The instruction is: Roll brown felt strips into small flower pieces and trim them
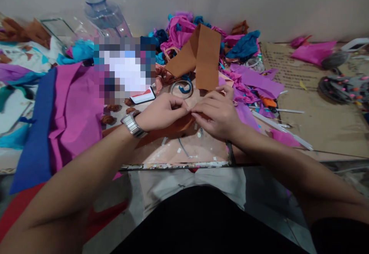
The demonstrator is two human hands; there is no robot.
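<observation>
Head view: the left hand (163, 111), with a silver metal wristwatch (133, 124), and the right hand (216, 114) meet fingertip to fingertip. Each grip is clamped on a flat brown crepe-paper sheet (173, 130) lying at the near edge of the pinkish worktop (201, 152). Pink, purple and blue crumpled paper scraps (184, 30) are heaped behind.

Both bare forearms come in from the lower corners and converge at the middle of the view. The left hand (161, 111) sits knuckles up, its fingers curled under and its grip pinched tight at the fingertips. The right hand (216, 116) lies palm down with the wrist bent slightly inward. Its fingers stretch leftward until their tips meet those of the left hand, and its little finger is raised on the far side. The right thumb is hidden beneath the palm, so its grip cannot be judged.
</observation>
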